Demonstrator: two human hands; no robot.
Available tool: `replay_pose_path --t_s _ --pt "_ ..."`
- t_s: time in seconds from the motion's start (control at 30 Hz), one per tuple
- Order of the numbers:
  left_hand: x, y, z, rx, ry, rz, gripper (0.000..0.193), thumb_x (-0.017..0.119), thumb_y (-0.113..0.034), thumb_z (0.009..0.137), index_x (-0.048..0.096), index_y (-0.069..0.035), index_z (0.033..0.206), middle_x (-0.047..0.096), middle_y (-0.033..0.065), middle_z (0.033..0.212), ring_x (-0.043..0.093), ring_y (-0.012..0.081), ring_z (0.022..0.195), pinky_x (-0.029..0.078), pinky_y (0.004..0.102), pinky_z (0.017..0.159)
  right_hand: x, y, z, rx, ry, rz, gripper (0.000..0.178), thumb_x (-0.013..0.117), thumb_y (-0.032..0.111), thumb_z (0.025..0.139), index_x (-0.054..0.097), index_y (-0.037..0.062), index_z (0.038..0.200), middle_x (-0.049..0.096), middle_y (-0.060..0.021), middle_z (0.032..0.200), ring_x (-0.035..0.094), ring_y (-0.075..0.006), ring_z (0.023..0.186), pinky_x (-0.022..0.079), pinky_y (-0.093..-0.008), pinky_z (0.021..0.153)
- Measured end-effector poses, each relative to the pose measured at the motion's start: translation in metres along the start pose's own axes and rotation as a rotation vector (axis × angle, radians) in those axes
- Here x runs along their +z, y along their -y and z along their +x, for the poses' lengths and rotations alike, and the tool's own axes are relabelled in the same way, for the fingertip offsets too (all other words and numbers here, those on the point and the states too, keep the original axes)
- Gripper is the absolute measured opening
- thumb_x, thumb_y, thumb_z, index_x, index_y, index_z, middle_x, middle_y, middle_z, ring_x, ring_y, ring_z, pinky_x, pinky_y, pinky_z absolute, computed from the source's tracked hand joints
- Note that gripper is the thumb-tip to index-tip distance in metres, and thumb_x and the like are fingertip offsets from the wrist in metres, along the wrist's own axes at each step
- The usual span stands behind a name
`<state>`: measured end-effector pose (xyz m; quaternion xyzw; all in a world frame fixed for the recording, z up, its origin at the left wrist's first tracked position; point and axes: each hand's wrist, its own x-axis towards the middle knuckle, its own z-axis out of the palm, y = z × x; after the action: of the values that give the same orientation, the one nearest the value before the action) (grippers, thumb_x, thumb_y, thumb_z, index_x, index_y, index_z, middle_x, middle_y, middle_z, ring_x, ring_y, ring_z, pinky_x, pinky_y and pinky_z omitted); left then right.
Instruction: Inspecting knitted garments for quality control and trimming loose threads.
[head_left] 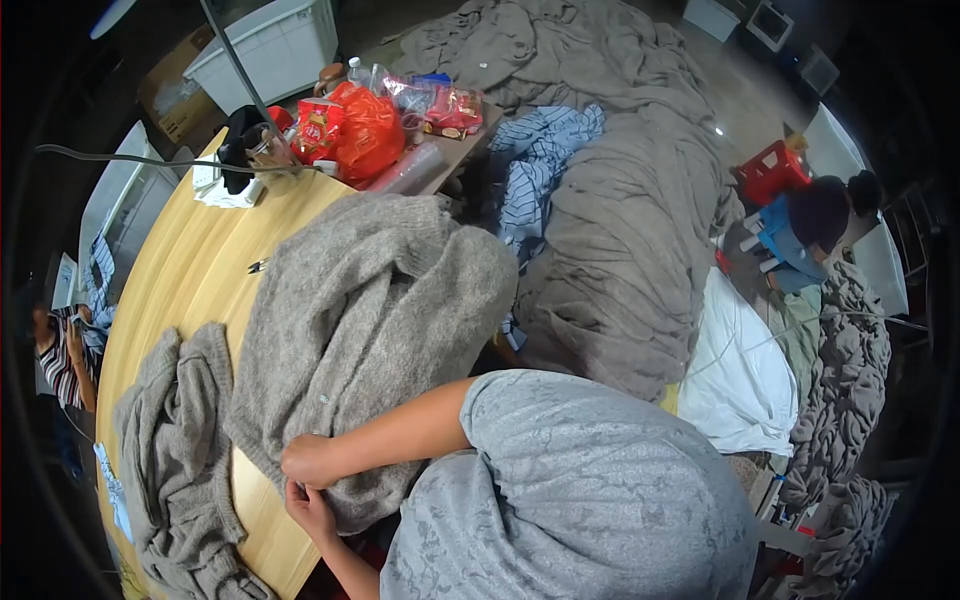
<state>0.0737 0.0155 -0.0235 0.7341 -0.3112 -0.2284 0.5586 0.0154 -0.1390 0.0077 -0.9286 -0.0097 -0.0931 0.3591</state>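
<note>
A grey-brown knitted sweater (370,320) lies rumpled across the edge of the round wooden table (150,270). At its hem nearest me, my right hand (312,460) is closed on the knit, its fingers mostly turned from view. Just below, my left hand (312,512) pinches at the same hem, thumb and fingers close together. Whatever finer detail lies between the fingertips is too small to make out. Left of my hands rests a second grey-brown sweater (180,450). Small dark thread snips (257,267) lie by the first sweater's far left side.
A large heap of grey-brown fabric (630,230) covers the floor beyond, with blue striped cloth (530,170) beside it. A red plastic bag (366,130) and packets sit behind the table. A white sack (745,370) lies right. Other people are at far left and right.
</note>
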Motion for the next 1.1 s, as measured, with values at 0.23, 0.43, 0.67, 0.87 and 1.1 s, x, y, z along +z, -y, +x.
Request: replay_pose_path --t_s 0.23,0.43,0.67,0.87,1.1 --pt "-0.008 -0.003 0.004 -0.127 0.010 -0.014 0.011 0.058 -0.007 0.091 0.058 0.003 0.096 0.063 0.0039 0.088 0.055 0.0073 0.076 0.044 0.0216 0.068 0.008 -0.004 0.005 -0.030 -0.025 -0.041 0.014 0.067 0.014 0.059 0.068 0.0015 0.065 0.066 -0.0196 0.070 0.066 -0.0359 0.069 0.053 -0.0432 0.063" --pt "-0.005 0.000 0.008 -0.089 -0.032 -0.044 0.007 0.057 -0.003 0.088 0.060 0.003 0.088 0.064 0.0034 0.086 0.055 0.0075 0.073 0.044 0.0226 0.064 0.006 -0.011 0.002 -0.076 -0.044 -0.020 0.014 0.066 0.017 0.063 0.069 0.0031 0.067 0.067 -0.0169 0.071 0.068 -0.0322 0.071 0.053 -0.0421 0.063" --pt "0.012 -0.019 0.002 0.073 -0.048 0.669 0.010 0.054 0.000 0.082 0.057 0.006 0.090 0.059 0.0181 0.077 0.057 0.0318 0.071 0.045 0.0388 0.067 0.024 -0.028 -0.005 -0.359 -0.201 -0.219 0.015 0.062 0.019 0.068 0.067 0.0053 0.068 0.068 -0.0112 0.072 0.068 -0.0273 0.070 0.052 -0.0392 0.062" --pt "0.019 -0.024 0.002 0.212 -0.107 0.693 0.013 0.052 -0.002 0.083 0.057 0.006 0.092 0.059 0.0247 0.086 0.056 0.0442 0.079 0.044 0.0460 0.071 0.024 -0.031 -0.003 -0.237 -0.121 -0.144 0.014 0.064 0.019 0.065 0.067 0.0050 0.069 0.068 -0.0126 0.073 0.067 -0.0290 0.071 0.052 -0.0399 0.063" --pt "0.012 -0.022 0.005 0.057 -0.105 0.553 0.014 0.051 -0.004 0.084 0.060 0.005 0.089 0.061 0.0230 0.080 0.059 0.0334 0.072 0.045 0.0403 0.066 0.009 -0.028 0.007 -0.001 -0.085 0.130 0.019 0.065 0.020 0.062 0.063 0.0015 0.063 0.060 -0.0216 0.064 0.063 -0.0366 0.064 0.048 -0.0455 0.059"
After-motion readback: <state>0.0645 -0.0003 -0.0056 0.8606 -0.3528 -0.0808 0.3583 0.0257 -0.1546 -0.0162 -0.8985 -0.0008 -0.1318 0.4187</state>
